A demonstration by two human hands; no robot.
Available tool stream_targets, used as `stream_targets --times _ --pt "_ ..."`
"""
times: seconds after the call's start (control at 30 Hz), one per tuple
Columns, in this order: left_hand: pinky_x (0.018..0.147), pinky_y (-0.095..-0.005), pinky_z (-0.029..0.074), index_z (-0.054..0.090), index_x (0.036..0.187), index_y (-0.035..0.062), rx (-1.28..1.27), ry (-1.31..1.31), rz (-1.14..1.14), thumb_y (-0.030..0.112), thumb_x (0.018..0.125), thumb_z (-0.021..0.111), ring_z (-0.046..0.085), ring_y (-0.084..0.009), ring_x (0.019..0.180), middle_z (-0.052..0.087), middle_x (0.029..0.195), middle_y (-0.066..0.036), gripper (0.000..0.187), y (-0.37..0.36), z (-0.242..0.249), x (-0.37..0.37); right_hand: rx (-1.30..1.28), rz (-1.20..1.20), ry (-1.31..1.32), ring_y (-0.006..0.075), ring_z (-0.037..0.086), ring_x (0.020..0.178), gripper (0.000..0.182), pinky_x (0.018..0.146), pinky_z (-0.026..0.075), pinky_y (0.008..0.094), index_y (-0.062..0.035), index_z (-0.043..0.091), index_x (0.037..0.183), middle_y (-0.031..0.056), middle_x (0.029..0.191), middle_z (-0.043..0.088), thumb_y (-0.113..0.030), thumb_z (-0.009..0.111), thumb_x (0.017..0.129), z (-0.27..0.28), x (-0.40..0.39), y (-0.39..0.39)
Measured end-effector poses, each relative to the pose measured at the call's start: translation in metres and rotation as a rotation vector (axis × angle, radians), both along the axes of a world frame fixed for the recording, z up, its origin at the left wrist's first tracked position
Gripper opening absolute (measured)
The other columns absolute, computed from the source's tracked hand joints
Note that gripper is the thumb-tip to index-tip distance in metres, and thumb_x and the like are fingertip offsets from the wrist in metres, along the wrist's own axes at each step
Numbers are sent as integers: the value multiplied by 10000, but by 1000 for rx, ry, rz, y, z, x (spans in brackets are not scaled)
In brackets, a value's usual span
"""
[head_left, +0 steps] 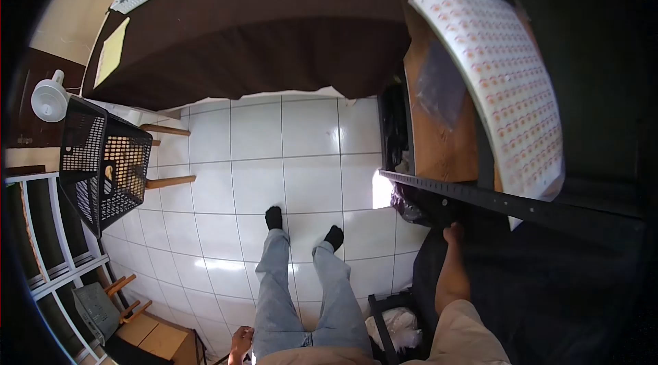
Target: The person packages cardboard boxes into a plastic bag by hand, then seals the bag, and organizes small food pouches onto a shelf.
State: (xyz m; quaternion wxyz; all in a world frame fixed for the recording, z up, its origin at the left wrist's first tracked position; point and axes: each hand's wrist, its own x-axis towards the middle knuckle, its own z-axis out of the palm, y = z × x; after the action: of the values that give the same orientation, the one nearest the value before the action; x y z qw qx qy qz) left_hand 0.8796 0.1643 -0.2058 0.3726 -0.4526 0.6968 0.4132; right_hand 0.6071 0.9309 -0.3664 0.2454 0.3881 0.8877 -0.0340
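Observation:
My right hand [452,231] reaches out to the right, its fingers closed at the upper edge of a black cloth [507,283] hanging below a dark metal shelf rail [466,200]. Its fingertips are small and partly hidden against the dark material. Just beyond it is a shiny black plastic bag [410,206]. My left hand [241,342] hangs low beside my left leg, fingers loosely bent and apart, with nothing visible in it. Above the rail, a curved sheet of small printed stickers [507,84] lies over the shelf.
A table with a dark brown cloth [274,43] stands ahead. To the left are a black plastic basket [106,166] on a wooden-legged stool and a white kettle [50,99]. A wooden shelf [442,149] holds clear plastic at right. White plastic [396,329] sits near my right leg.

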Motion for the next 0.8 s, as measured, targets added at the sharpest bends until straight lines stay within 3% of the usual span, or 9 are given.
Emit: stream_targets --times 0.1,0.13,0.2,0.27,0.33,0.43,0.53,0.63,0.8 --pt "572 -265 452 634 970 -5 4 63 -66 201 925 585 565 -112 667 637 755 -39 217 9 8 -23 -245 -99 -162 387 653 939 370 868 513 458 18 647 1099 250 1172 613 -207 563 817 15 3 -20" --pt "595 -296 463 640 930 -4 -14 37 -98 215 923 552 576 -125 681 642 747 -49 237 23 32 -54 -241 -97 -140 387 653 939 370 868 513 458 18 647 1099 250 1172 613 -207 563 817 21 -4 -36" --pt "713 -359 507 658 999 19 -33 169 -310 285 903 559 658 -231 788 696 855 -145 299 -3 1 -39 -316 -105 -166 323 677 842 318 762 544 431 6 653 1059 205 1106 647 -225 600 846 39 9 -75" --pt "750 -374 505 665 958 25 -43 257 -418 275 903 528 660 -250 829 687 850 -152 291 -13 7 -55 -585 -366 129 251 660 679 223 544 572 403 -50 649 937 113 788 645 -244 667 829 -4 62 -78" --pt "688 -335 511 647 980 15 61 164 -127 261 920 556 656 -200 793 682 831 -115 270 -23 0 -69 -747 -602 133 214 637 711 154 546 573 401 -76 609 965 82 870 620 -181 622 853 61 57 -149" --pt "642 -290 516 614 1065 16 160 124 84 253 932 586 647 -160 762 669 854 -90 274 -31 22 -105 -793 -526 36 226 641 725 161 582 579 410 -77 604 990 86 872 620 -175 603 862 91 54 -225" --pt "632 -312 522 599 1091 27 218 128 133 264 933 581 645 -172 760 662 885 -96 286 -56 38 -127 -871 -510 -80 250 642 759 166 630 579 430 -82 603 994 80 896 618 -203 579 883 139 59 -303" --pt "629 -316 521 596 1103 46 207 137 210 278 936 575 644 -172 764 661 891 -93 287 -90 50 -154 -1008 -555 -102 276 636 799 178 680 570 453 -88 597 1015 87 935 617 -204 567 884 148 54 -362" --pt "657 -331 522 583 1108 85 161 242 349 304 933 564 647 -187 806 653 932 -86 281 -158 47 -170 -1046 -411 -132 291 648 815 231 691 575 443 -64 577 1062 113 963 621 -195 586 872 193 -8 -451"
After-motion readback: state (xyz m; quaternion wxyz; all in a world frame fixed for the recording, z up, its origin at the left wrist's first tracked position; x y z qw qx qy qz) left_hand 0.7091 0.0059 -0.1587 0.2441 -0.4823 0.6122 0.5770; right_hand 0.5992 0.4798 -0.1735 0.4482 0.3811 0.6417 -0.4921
